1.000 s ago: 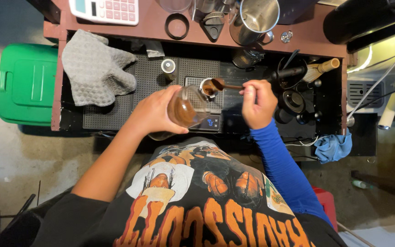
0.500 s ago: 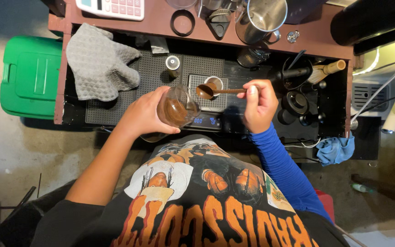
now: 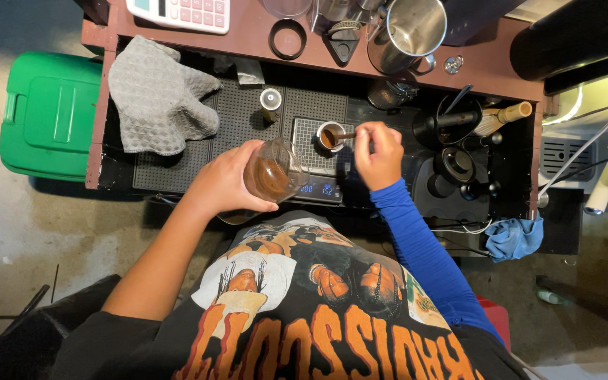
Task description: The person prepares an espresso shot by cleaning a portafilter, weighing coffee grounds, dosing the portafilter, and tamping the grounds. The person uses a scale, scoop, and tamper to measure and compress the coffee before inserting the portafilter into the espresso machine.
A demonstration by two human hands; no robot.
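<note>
The left hand (image 3: 225, 184) is wrapped around a clear glass jar (image 3: 273, 172) of brown powder, tilted just above the scale (image 3: 318, 184); the right hand (image 3: 378, 153) pinches a spoon (image 3: 347, 136) over a small cup (image 3: 330, 136) on that scale; a grey cloth (image 3: 160, 105) lies to the left, a green bin (image 3: 51, 116) beyond it, a white calculator (image 3: 181, 12) on the brown shelf (image 3: 248, 35).

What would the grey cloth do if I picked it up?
The grey cloth would probably flop and droop, since it lies crumpled over the counter edge. It looks light and, with its waffle weave, likely not slippery.
</note>
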